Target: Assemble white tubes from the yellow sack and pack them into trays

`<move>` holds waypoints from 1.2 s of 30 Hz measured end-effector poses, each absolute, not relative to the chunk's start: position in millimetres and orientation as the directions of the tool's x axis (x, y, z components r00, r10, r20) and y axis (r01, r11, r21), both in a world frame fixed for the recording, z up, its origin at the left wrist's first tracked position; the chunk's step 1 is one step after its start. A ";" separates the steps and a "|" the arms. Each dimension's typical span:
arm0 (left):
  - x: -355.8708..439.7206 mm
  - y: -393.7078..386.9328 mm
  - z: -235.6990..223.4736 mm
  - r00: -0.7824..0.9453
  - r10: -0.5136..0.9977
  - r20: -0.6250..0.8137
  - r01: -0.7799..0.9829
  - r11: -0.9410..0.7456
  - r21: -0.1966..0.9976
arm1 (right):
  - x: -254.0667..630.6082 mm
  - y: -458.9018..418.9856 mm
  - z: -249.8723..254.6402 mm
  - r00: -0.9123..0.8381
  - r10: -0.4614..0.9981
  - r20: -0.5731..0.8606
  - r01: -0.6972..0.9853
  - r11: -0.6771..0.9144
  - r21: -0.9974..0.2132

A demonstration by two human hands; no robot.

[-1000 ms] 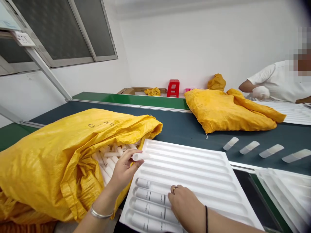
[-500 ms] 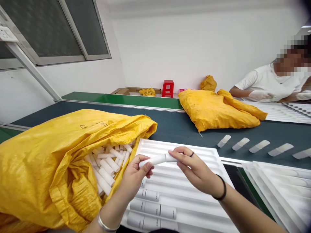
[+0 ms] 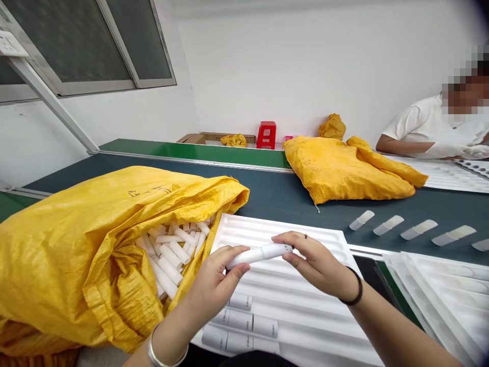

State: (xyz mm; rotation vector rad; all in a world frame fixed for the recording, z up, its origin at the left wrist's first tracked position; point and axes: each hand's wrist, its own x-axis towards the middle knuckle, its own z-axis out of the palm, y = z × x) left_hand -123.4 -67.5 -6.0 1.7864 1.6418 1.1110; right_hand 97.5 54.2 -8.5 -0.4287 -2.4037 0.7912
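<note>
A white plastic tube [image 3: 246, 256] is pinched between the thumb and fingers of my left hand [image 3: 214, 278]. Its right end meets a short cylinder with small print [image 3: 273, 251], and my right hand [image 3: 319, 262] grips the far end of that cylinder. The two pieces form one slightly tilted stick above a white ridged tray [image 3: 301, 300]. Several printed cylinders [image 3: 240, 342] lie end to end in the tray's near grooves. Left of the tray, a yellow woven sack [image 3: 87, 234] lies open, showing many loose white tubes [image 3: 170, 265].
Joined tubes [image 3: 419, 230] lie in a row on the dark belt [image 3: 263, 191]. Another yellow sack [image 3: 351, 171] rests across it. Stacked translucent trays [image 3: 446, 290] stand at right. A gloved person [image 3: 424, 127] sits at far right; a red stool [image 3: 266, 135] is behind.
My right hand has come up from the tray's printed cylinders with one of them. My left hand has brought the tube to it, and the two now sit end to end.
</note>
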 end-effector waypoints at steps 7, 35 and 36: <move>-121.6 -66.6 -8.7 0.062 0.862 0.503 0.722 -0.387 0.574 | 100.2 54.9 -11.9 -0.757 0.574 0.312 0.184 0.646 -0.740; -100.4 -52.8 -24.9 0.190 0.846 0.498 0.747 -0.454 0.486 | 88.8 43.7 -23.3 -0.817 0.377 0.437 0.207 0.898 -0.387; -103.2 -51.7 -30.5 0.200 0.883 0.425 0.769 -0.410 0.490 | 87.6 52.0 -29.8 -0.805 0.442 0.395 0.298 0.878 -0.375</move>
